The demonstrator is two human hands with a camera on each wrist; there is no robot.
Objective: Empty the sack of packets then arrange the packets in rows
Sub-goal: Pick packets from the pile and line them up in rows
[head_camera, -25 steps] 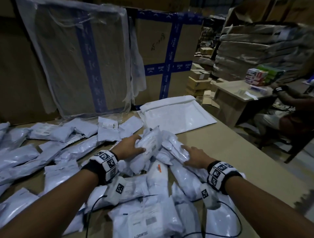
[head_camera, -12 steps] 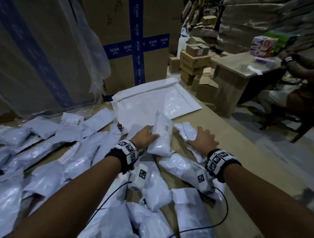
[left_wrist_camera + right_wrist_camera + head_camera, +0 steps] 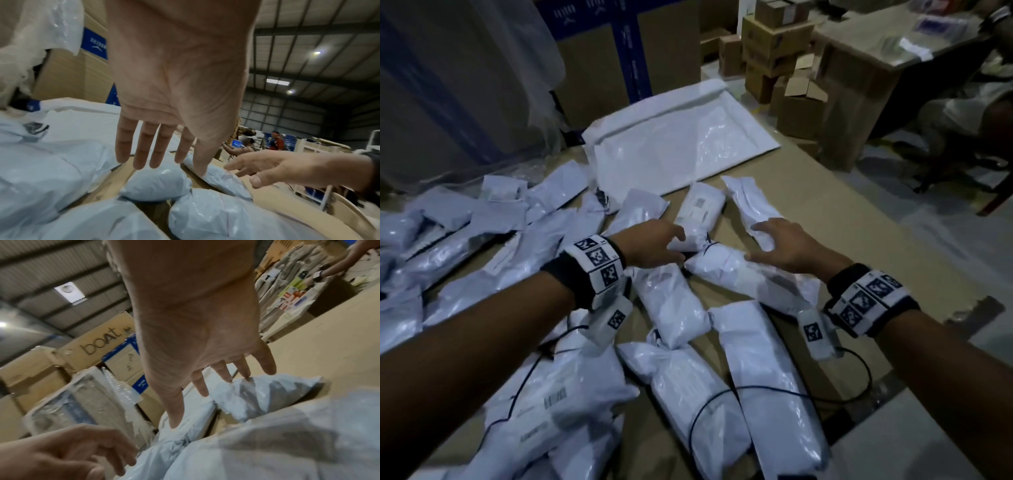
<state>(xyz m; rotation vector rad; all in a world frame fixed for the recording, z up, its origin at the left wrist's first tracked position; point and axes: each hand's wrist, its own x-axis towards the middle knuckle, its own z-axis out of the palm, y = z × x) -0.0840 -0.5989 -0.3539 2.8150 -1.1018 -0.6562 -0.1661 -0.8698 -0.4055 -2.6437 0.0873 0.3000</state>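
Note:
Several white plastic packets lie on the cardboard-topped table [image 3: 852, 246], heaped at the left [image 3: 482, 246] and looser in the middle. The emptied white sack [image 3: 678, 150] lies flat at the back. My left hand [image 3: 674, 245] hovers with straight fingers [image 3: 141, 155] over the near end of a labelled packet [image 3: 700, 209] and holds nothing. My right hand [image 3: 763, 240] is spread above two packets, one slanted [image 3: 750, 202] and one crosswise [image 3: 732, 274]. In the right wrist view its fingertips [image 3: 245, 375] touch a packet's crumpled end [image 3: 271, 389].
Plastic-wrapped cartons [image 3: 465, 85] stand behind the table. Small cardboard boxes [image 3: 774, 51] and a wooden desk [image 3: 859, 89] are at the back right, with a seated person [image 3: 979, 113] beside it. The table's right edge runs diagonally past my right wrist. Wrist-camera cables [image 3: 722, 401] cross the near packets.
My left hand has let go of the labelled packet it held upright; it now lies flat. My right hand has lifted off its packet and spread its fingers. The view has tilted down.

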